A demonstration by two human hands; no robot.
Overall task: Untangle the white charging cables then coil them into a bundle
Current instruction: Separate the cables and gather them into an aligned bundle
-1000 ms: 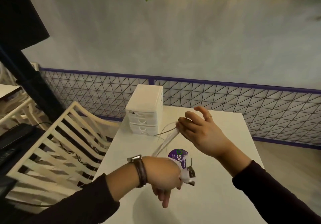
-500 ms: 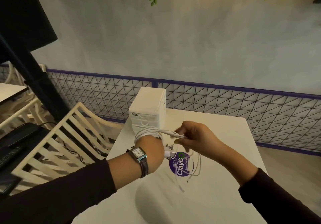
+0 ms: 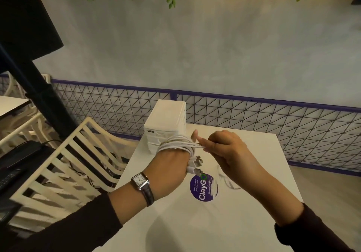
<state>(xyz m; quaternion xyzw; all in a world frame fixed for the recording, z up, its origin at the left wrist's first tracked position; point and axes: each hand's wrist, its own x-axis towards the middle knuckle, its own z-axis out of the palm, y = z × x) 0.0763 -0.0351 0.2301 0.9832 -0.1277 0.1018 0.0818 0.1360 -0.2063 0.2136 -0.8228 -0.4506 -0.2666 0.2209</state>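
Several turns of the white charging cables (image 3: 175, 144) are wound around my left hand (image 3: 170, 165), which I hold raised above the white table (image 3: 195, 228) with a fingertip pointing up. The USB plugs (image 3: 196, 165) stick out on the hand's palm side, where the cable ends are held. Just to the right, my right hand (image 3: 230, 152) pinches the cable strands, pulling them taut against the coil. A loose cable tail (image 3: 226, 181) hangs blurred under my right wrist.
A small white drawer box (image 3: 166, 118) stands at the table's far left corner, right behind my left hand. On the tabletop lies a round purple sticker (image 3: 203, 188). A white slatted chair (image 3: 78, 154) stands to the left, and a wire mesh fence (image 3: 254, 118) runs behind.
My left hand turned from fingers-down to raised. My right hand carried the cable around it, adding turns to the coil. The hanging tail has grown shorter.
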